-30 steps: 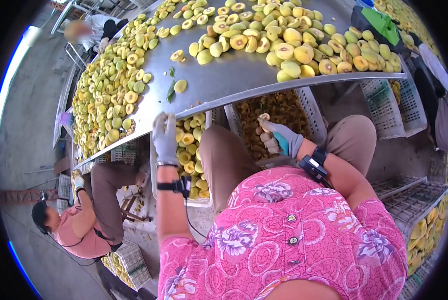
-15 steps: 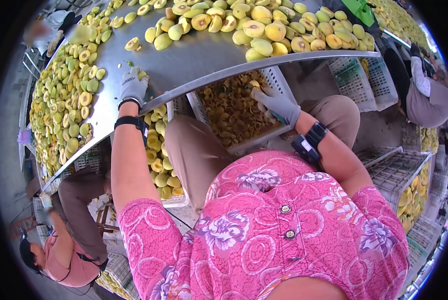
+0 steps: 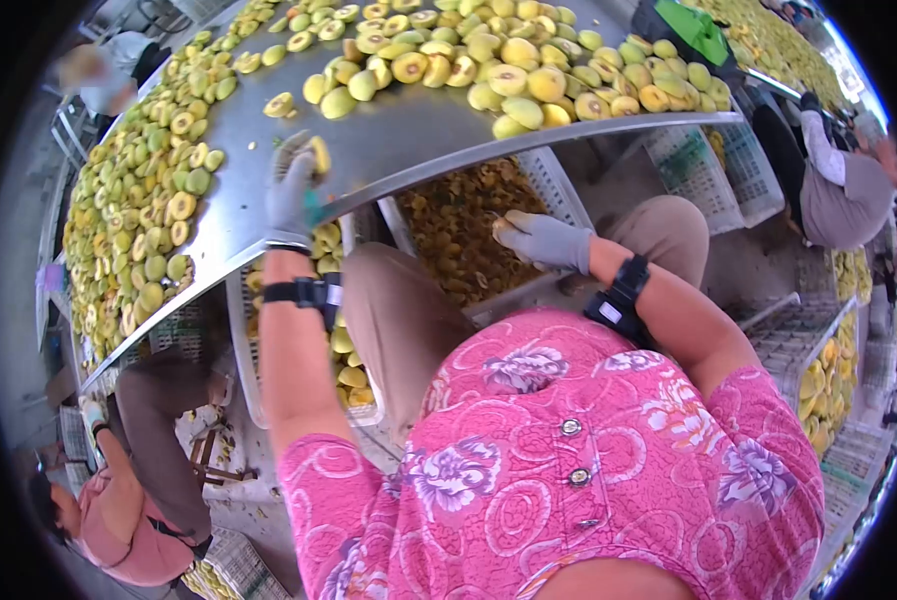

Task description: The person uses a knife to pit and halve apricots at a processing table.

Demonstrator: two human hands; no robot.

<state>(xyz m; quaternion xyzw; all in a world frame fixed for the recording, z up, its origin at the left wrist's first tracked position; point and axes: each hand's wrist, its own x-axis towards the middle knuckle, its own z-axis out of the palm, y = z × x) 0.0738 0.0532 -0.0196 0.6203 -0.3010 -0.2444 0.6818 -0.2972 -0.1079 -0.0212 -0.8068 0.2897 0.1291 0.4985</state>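
My left hand (image 3: pixel 292 188), in a grey glove, is raised over the metal table's near edge. A yellow peach half (image 3: pixel 319 155) sits between its thumb and fingers, which are somewhat blurred. My right hand (image 3: pixel 546 242), gloved too, hovers over a white crate (image 3: pixel 558 190) of brownish-yellow fruit scraps (image 3: pixel 458 230). Its fingers are closed; what they grip, if anything, is not clear. A single peach half (image 3: pixel 279 105) lies on the tabletop beyond my left hand. Behind it spreads a big heap of halved peaches (image 3: pixel 508 80).
More peach halves (image 3: pixel 148 200) cover the table's left side. Beneath the edge, a crate of yellow fruit (image 3: pixel 353 377) stands by my left leg. Stacked crates (image 3: pixel 708 175) are at right. Co-workers sit at lower left (image 3: pixel 128 520) and far right (image 3: pixel 848 195).
My left hand has lifted off the tabletop and shifted right, now with a peach half in it. My right hand has drawn back slightly toward me, out of the scraps.
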